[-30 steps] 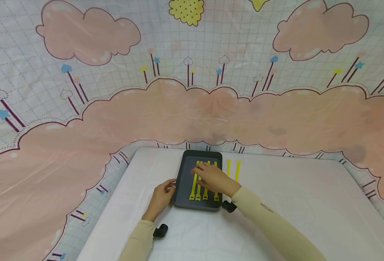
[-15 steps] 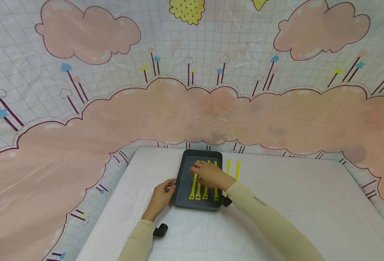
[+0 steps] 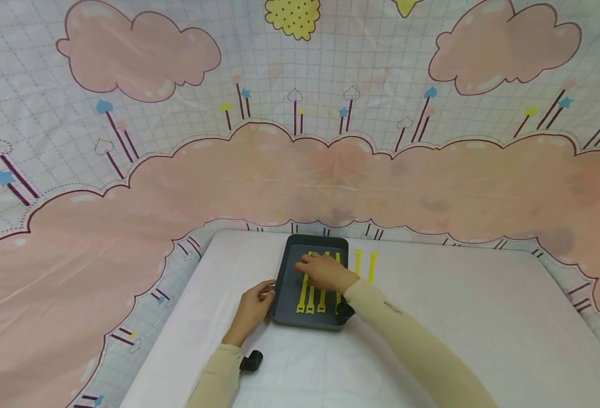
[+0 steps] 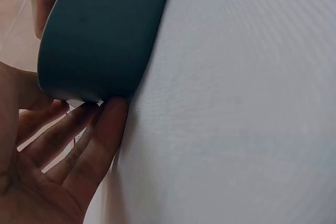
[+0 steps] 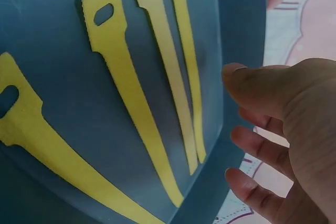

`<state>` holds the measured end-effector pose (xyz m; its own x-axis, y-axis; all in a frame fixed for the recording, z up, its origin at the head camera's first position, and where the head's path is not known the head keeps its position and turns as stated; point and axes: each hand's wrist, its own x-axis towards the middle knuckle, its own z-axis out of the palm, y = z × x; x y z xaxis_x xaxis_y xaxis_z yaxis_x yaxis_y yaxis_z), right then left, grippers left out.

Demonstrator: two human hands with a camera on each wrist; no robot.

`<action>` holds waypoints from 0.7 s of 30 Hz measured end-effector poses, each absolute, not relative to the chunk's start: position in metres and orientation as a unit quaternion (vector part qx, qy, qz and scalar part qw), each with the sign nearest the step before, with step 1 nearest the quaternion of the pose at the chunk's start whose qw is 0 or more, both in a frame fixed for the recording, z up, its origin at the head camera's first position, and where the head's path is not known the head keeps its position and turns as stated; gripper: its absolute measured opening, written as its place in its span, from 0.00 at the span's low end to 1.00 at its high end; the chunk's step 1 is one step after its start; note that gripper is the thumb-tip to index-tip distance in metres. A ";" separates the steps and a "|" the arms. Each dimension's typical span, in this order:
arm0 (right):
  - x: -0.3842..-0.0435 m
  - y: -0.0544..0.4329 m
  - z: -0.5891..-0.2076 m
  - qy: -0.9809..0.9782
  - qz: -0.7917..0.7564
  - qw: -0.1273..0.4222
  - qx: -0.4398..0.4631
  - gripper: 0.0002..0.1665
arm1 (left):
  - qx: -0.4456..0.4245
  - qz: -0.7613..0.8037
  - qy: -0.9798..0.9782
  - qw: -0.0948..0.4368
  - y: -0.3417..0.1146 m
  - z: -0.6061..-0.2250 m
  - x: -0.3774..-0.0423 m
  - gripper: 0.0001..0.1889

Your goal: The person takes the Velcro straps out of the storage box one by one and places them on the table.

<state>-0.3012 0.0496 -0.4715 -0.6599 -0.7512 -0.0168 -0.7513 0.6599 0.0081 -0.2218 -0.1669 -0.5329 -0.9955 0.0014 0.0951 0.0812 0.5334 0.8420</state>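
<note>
A dark grey rectangular tray lies on the white table, with several yellow hook-and-loop cable ties side by side in it. My left hand is at the tray's left side; in the left wrist view its fairly straight fingers touch the tray wall from outside. Over the far half of the tray is my right hand, partly covering the ties. In the right wrist view that hand's thumb and fingers are loosely bent and apart, holding nothing, near the tray wall beside the slotted ties.
Two more yellow ties lie on the table just right of the tray, their near ends hidden by the right arm. A black wrist camera sits on the left sleeve. Behind the table hangs a cloth printed with clouds.
My right hand has moved slightly left over the tray, and its forearm has swung left too. The left hand, the tray and the ties stay where they were.
</note>
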 end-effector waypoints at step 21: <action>-0.301 0.032 -0.488 0.906 0.087 0.005 -0.415 0.18 | -0.024 -0.485 -0.873 0.044 -0.167 -0.533 -0.222 0.17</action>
<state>-0.3006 0.0322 -0.4882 -0.6563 -0.7502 -0.0808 -0.7519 0.6413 0.1531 -0.2220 -0.1669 -0.5331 -0.9949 0.0001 0.1004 0.0853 0.5290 0.8443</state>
